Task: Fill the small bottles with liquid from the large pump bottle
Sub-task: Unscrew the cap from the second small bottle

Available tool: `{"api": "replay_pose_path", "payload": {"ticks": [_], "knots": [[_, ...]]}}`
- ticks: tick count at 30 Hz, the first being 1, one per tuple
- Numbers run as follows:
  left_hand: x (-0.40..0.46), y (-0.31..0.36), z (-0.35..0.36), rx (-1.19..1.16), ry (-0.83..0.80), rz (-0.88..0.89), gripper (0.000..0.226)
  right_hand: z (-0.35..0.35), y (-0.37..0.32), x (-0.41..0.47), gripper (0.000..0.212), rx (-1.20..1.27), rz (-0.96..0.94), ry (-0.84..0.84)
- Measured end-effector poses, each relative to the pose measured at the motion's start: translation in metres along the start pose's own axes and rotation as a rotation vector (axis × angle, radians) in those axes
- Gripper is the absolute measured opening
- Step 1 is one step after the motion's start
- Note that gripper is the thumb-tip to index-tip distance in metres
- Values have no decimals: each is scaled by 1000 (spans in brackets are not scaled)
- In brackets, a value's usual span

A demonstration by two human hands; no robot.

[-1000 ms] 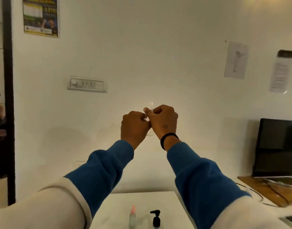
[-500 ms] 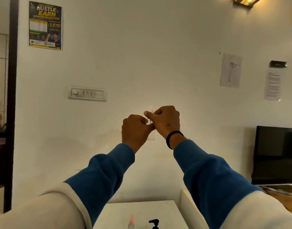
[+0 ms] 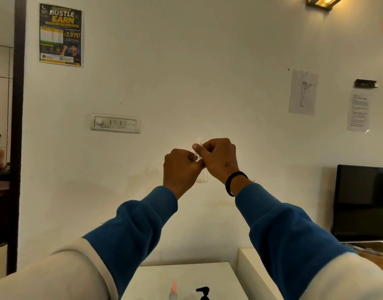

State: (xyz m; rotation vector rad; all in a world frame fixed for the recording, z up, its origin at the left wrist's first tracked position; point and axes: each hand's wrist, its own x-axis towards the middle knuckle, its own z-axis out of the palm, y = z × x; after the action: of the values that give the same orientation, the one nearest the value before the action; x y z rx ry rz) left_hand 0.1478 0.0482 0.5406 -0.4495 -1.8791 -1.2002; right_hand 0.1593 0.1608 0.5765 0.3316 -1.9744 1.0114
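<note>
I hold a small clear bottle (image 3: 202,177) up in front of the wall at chest height. My left hand (image 3: 180,169) grips its body, with only the bottom showing below my fingers. My right hand (image 3: 218,159) pinches the clear top (image 3: 199,141) at the bottle's neck. Far below, at the bottom edge of the view, the large pump bottle's black pump head (image 3: 204,292) stands on the white table (image 3: 186,276). Another small bottle with a pink cap (image 3: 173,289) stands just left of it.
A dark monitor (image 3: 362,202) sits on a wooden desk at the right. A raised white ledge (image 3: 249,260) borders the table's right side. The wall carries a switch plate (image 3: 115,123), a poster and papers. A person sits beyond the dark door frame (image 3: 18,126) at far left.
The camera has tilted upward, so the table and the bottles on it have sunk toward the bottom edge. Both hands stay together on the small bottle, with the right hand shifting slightly.
</note>
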Motion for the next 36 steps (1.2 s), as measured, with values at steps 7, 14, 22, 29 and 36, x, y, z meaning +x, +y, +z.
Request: {"api": "replay_pose_path", "payload": {"ticks": [7, 14, 22, 29, 36], "knots": [[1, -8, -4, 45, -79, -18, 35, -7, 7, 6, 43, 55, 81, -212], [0, -1, -1, 52, -89, -53, 43, -33, -32, 48, 48, -398, -10, -546], [-7, 4, 6, -61, -103, -82, 43, -48, -60, 72, 18, -513, 62, -936], [-7, 7, 3, -85, -84, -105, 49, -49, -58, 74, 40, -584, 68, -841], [-15, 6, 7, -67, -102, -80, 43, -55, -56, 74, 16, -446, 147, -988]]}}
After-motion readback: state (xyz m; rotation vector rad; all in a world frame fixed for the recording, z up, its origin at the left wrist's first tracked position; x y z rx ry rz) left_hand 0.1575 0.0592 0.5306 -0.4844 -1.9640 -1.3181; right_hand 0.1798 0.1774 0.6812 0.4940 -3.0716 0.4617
